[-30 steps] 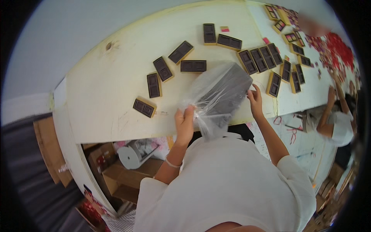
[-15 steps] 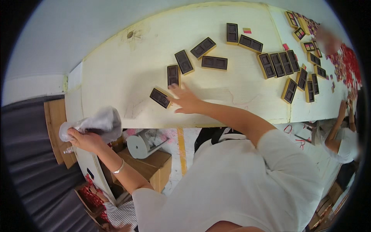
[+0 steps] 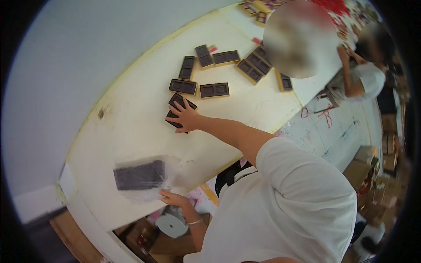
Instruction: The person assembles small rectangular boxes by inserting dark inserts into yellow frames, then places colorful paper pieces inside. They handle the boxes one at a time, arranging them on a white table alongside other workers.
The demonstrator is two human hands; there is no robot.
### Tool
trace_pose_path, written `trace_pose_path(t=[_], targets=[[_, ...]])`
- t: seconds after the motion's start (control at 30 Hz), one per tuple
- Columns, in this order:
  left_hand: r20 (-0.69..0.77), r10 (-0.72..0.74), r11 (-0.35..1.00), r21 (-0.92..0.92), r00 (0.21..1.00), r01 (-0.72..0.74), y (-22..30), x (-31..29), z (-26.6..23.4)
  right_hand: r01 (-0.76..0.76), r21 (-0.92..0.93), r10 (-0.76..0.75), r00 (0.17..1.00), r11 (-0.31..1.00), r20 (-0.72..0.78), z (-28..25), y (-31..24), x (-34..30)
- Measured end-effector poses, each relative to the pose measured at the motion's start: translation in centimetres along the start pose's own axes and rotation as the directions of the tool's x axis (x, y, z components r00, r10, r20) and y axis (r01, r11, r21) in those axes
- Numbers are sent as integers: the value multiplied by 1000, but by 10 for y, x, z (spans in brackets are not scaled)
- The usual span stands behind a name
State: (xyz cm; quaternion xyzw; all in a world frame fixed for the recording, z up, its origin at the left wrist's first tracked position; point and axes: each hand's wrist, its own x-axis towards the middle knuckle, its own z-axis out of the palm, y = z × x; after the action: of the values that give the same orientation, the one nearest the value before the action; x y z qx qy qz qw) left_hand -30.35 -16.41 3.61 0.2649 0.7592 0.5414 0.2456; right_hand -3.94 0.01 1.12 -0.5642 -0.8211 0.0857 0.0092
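My left hand (image 3: 173,198) pinches the gathered end of a clear plastic bag (image 3: 170,176) at the table's near edge. In the bag, lying on the tabletop, is a dark rectangular stack (image 3: 139,176); its contents cannot be made out singly. My right hand (image 3: 187,117) lies with fingers spread over two small yellow-edged boxes with dark two-well inserts (image 3: 176,100), which sit close together and are partly covered by it. More such boxes stand just beyond: a slanted one (image 3: 183,87), one to the right (image 3: 214,90) and an upright one (image 3: 187,67).
White table (image 3: 131,131) with a hole (image 3: 101,114). Further boxes (image 3: 250,71) stand far right, near a co-worker in a white shirt (image 3: 368,81). Under the near edge are a grey roll (image 3: 172,225) and cardboard cartons (image 3: 173,247). A wall (image 3: 87,48) rises behind the table.
The view has swung to the right. My left hand has brought the bag from beyond the table's left end onto the tabletop. The two nearest boxes now lie together under my right hand.
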Motion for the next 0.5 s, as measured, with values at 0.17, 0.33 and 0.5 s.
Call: trace_pose_path(t=[0.17, 0.33, 0.5], targets=[[562, -553, 583, -267, 615, 768, -27, -26, 21, -59, -45, 58, 998, 997, -26, -20, 79, -62], [655, -687, 538, 166, 316, 826, 43, -113, 61, -8, 6, 10, 949, 1000, -317, -38, 150, -151], [903, 333, 803, -121, 272, -583, 75, -146, 169, -369, 228, 433, 751, 901, -499, -48, 236, -285]])
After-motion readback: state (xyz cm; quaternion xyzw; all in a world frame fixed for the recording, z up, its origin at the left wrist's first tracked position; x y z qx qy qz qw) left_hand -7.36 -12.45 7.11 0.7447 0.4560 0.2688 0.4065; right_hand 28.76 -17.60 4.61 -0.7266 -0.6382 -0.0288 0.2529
